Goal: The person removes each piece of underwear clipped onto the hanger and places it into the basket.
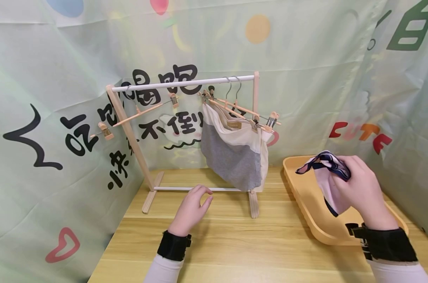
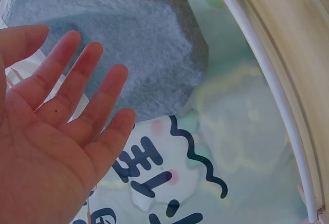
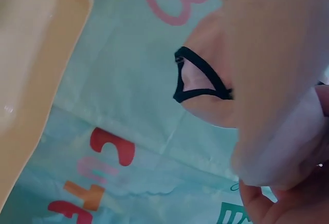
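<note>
My right hand point(image 1: 362, 188) grips a bunched pale pink garment point(image 1: 328, 186) with navy trim above the yellow tray. In the right wrist view the pink garment point(image 3: 198, 77) hangs with a dark-edged corner showing, and part of that hand is hidden behind cloth. My left hand point(image 1: 191, 208) is held low in front of the rack, holding nothing. The left wrist view shows that hand point(image 2: 61, 116) with fingers spread, overlapping the grey cloth behind. A cream-and-grey garment point(image 1: 231, 153) hangs by its waist from clip hangers point(image 1: 235, 108) at the rack's right end.
A small wooden rack point(image 1: 185, 83) with white bars stands on the wooden table point(image 1: 235, 243). At its left end hangs a bare clip hanger point(image 1: 139, 116). The yellow tray point(image 1: 316, 234) lies to the right. A printed cloth backdrop point(image 1: 214, 39) encloses the back and sides.
</note>
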The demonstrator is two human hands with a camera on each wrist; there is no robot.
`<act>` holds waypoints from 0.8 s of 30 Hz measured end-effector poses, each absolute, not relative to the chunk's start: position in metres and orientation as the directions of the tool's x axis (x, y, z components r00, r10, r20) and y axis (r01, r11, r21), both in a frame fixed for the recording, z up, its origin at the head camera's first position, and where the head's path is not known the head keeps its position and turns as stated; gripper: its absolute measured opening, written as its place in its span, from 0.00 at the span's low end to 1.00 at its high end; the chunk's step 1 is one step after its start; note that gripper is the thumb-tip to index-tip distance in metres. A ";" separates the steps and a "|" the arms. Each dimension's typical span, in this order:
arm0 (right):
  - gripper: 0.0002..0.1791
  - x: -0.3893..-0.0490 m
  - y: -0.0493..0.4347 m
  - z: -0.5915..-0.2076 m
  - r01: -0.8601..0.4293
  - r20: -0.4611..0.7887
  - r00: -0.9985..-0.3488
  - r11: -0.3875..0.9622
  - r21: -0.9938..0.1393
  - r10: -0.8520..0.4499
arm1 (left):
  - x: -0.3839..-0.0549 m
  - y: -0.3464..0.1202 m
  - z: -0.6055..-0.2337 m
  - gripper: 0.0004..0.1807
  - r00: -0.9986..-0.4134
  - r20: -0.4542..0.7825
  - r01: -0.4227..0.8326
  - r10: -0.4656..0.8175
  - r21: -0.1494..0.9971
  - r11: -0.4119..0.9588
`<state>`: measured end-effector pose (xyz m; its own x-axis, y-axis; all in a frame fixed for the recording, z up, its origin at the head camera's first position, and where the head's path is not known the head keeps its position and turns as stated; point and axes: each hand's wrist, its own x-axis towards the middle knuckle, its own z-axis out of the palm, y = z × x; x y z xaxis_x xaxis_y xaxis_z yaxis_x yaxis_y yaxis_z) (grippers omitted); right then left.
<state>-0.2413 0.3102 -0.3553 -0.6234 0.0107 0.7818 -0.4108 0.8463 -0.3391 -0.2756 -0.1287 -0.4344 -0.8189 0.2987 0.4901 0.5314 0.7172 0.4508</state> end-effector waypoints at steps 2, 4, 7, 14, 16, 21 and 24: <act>0.18 -0.243 0.314 -0.356 -0.382 0.740 -0.672 0.858 -0.344 -0.003 | -0.276 -0.129 -0.435 0.07 -0.818 0.490 0.531 0.299 0.448 0.719; 0.18 -0.245 0.318 -0.357 -0.353 0.701 -0.713 0.871 -0.341 -0.014 | -0.276 -0.128 -0.435 0.07 -0.819 0.490 0.531 0.301 0.446 0.721; 0.19 -0.248 0.324 -0.360 -0.315 0.647 -0.762 0.894 -0.319 -0.038 | -0.276 -0.128 -0.435 0.06 -0.818 0.490 0.532 0.301 0.444 0.721; 0.20 -0.260 0.337 -0.371 -0.329 0.596 -0.792 0.916 -0.230 -0.135 | -0.276 -0.128 -0.435 0.07 -0.817 0.492 0.535 0.302 0.448 0.717; 0.19 -0.263 0.339 -0.374 -0.336 0.592 -0.790 0.920 -0.202 -0.159 | -0.276 -0.128 -0.436 0.07 -0.815 0.495 0.538 0.302 0.450 0.713; 0.17 -0.270 0.343 -0.383 -0.340 0.540 -0.818 0.924 -0.173 -0.200 | -0.276 -0.128 -0.435 0.07 -0.816 0.491 0.536 0.305 0.447 0.716; 0.14 -0.274 0.345 -0.388 -0.363 0.501 -0.832 0.917 -0.167 -0.238 | -0.276 -0.128 -0.435 0.07 -0.816 0.491 0.536 0.306 0.441 0.720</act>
